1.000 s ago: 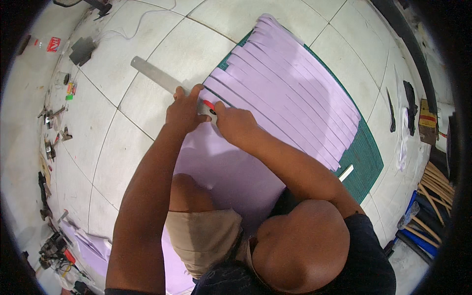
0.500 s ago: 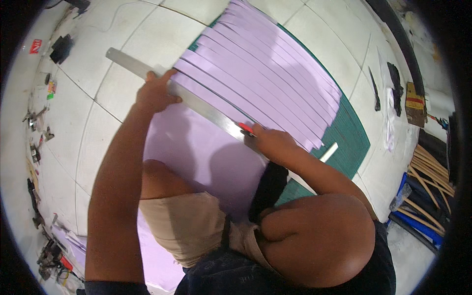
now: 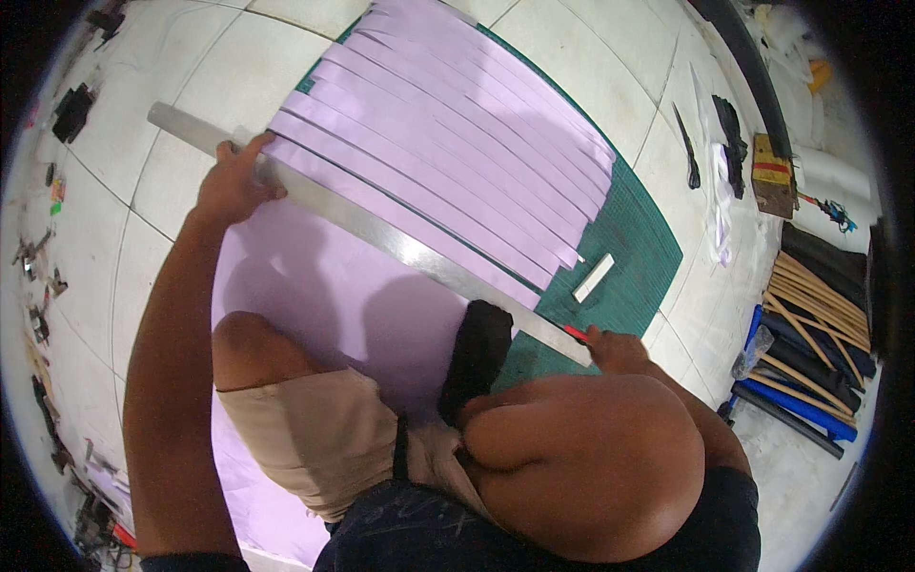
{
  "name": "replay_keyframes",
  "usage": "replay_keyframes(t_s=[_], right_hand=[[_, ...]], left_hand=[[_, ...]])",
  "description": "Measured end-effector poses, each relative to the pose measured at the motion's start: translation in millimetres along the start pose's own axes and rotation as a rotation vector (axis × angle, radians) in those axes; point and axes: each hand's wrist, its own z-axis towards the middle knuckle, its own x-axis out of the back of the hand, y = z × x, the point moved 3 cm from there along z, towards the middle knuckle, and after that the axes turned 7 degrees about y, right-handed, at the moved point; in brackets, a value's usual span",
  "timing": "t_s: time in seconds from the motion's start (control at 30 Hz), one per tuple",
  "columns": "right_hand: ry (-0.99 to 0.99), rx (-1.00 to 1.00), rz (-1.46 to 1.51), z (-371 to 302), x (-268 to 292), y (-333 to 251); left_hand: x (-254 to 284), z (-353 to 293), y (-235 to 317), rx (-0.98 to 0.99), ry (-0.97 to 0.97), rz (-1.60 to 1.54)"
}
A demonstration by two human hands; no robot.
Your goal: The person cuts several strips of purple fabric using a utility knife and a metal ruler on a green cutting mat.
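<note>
A long metal ruler (image 3: pixel 391 246) lies slantwise across a light purple sheet (image 3: pixel 372 315) on a green cutting mat (image 3: pixel 639 238). With fingers spread, my left hand (image 3: pixel 236 181) presses down on the ruler's upper left part. My right hand (image 3: pixel 618 350) is closed around a red cutter knife (image 3: pixel 576 334) by the ruler's lower right end, past the edge of the sheet. Beyond the ruler, several parallel purple strips (image 3: pixel 448 143) lie side by side, and a narrow gap beside the ruler shows dark green mat. The knife's blade is too small to make out.
A small white bar (image 3: pixel 593 277) lies on the mat right of the strips. Scissors (image 3: pixel 688 148), black scraps (image 3: pixel 728 143) and a box (image 3: pixel 774 176) are on the right, with wooden sticks (image 3: pixel 820 300) nearer. My black-covered foot (image 3: pixel 477 353) rests near the ruler.
My right hand has drawn the knife along the ruler, down to the right, beyond the sheet's edge. The left hand still presses the ruler. The whole view has shifted left.
</note>
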Motion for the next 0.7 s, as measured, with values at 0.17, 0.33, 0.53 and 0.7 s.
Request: replay_keyframes(t_s=[0.17,0.33,0.53,0.7], right_hand=[[0.134,0.033,0.182,0.2,97.6,-45.3],[0.45,0.31,0.391,68.9,165.4,-152.6],[0.562,0.579,0.474,135.1,204.5,-289.6],[0.673,0.607,0.524,164.3,225.0,-336.2]], left_hand=[[6.7,-2.1,7.2,0.085,-0.025,0.032],[17.8,-2.7,12.4,0.068,-0.051,-0.014],[8.4,-4.4,5.0,0.062,-0.021,-0.046],[9.8,-0.8,6.6,0.044,-0.005,-0.018]])
